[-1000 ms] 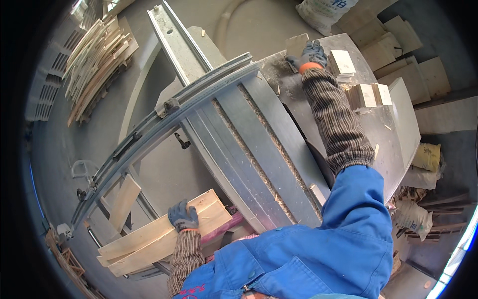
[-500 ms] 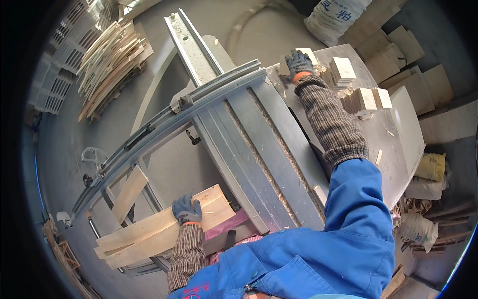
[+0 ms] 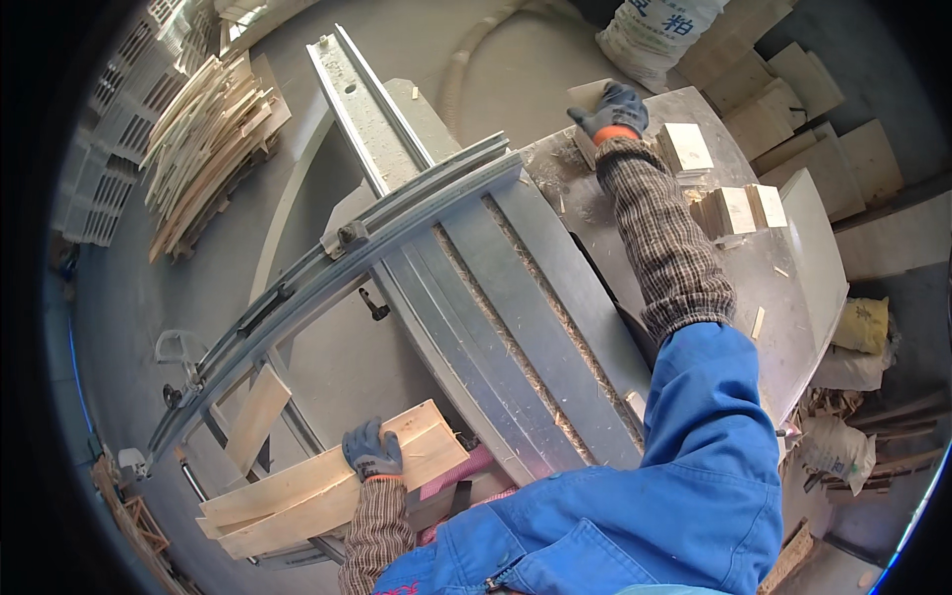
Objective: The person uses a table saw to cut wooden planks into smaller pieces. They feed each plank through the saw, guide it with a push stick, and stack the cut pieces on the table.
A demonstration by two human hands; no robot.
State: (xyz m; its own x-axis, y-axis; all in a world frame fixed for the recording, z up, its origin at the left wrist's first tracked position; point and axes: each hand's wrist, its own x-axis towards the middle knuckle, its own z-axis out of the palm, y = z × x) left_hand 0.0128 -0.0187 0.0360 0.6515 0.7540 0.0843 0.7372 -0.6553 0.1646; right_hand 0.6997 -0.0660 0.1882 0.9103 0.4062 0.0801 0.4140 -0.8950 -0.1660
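Note:
My left hand (image 3: 373, 449), in a grey glove, grips long pale wooden boards (image 3: 288, 486) at their far edge. The boards lie overlapped on the frame at the lower left of the saw's sliding table (image 3: 496, 317). My right arm reaches far forward. My right hand (image 3: 612, 109), also gloved, is closed over a stack of small cut wood pieces (image 3: 589, 94) on the metal side table (image 3: 674, 268); its fingertips are partly hidden. Beside it stand another stack of cut pieces (image 3: 686, 147) and a row of upright pieces (image 3: 736, 210).
A metal fence rail (image 3: 337, 243) crosses the sliding table's far end. Wood strips (image 3: 213, 149) are piled at the far left. A white sack (image 3: 659, 40) and leaning boards (image 3: 783, 109) stand beyond the side table. Small offcuts (image 3: 759, 322) lie on it.
My right hand has shifted slightly right and nearer over the small wood pieces, and the stack under it looks tilted. My left hand stays on the boards. The view has turned a little.

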